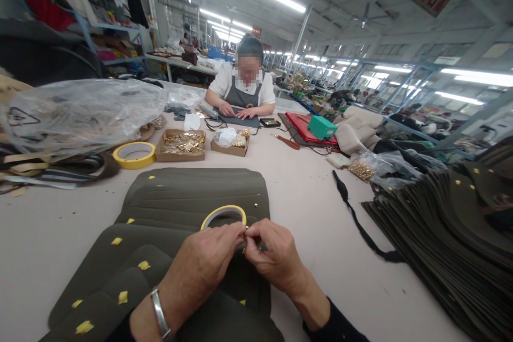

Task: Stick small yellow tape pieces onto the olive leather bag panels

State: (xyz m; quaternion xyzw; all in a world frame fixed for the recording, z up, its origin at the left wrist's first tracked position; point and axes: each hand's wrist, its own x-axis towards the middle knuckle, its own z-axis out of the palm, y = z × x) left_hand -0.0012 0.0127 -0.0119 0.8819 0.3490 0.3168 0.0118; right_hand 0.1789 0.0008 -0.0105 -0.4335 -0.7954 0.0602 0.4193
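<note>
A roll of yellow tape (224,209) stands above a dark olive-green panel (192,192), its lower part hidden behind my left hand (202,256). My left fingers are closed on the roll. My right hand (272,254) pinches at the roll's right edge, fingertips meeting the left ones; what lies in that pinch is too small to make out. Small yellow tape pieces (143,265) dot the olive panels, which overlap one another under my hands. One small metal stud (256,205) shows near the far right corner of the panel.
Another yellow tape roll (134,155) lies beside a cardboard box of gold metal parts (182,144). A smaller box (230,143) is right of it. Stacked olive panels (433,235) fill the right side, near a black strap (356,224). Across the table a co-worker (244,85) handles a dark piece.
</note>
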